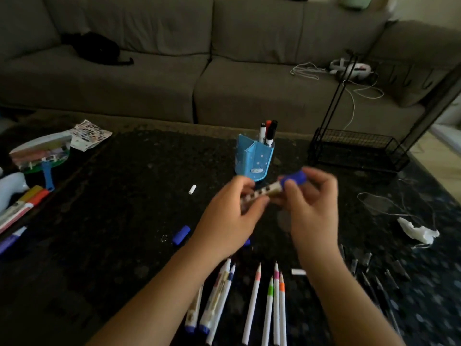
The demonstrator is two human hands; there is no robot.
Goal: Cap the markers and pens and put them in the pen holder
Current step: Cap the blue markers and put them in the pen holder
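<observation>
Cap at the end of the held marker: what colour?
Blue cap; the marker barrel is white with dark checks. Head view, somewhat blurred.

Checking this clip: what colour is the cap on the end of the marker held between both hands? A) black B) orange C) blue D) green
C: the marker, held by the left hand and the right hand in front of the pen holder, ends in a blue cap at the right hand's fingers.

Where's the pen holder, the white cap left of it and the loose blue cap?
pen holder [259, 158], head view, its blue front wall.
white cap [192, 189], head view, its middle.
loose blue cap [181, 235], head view, its middle.
</observation>
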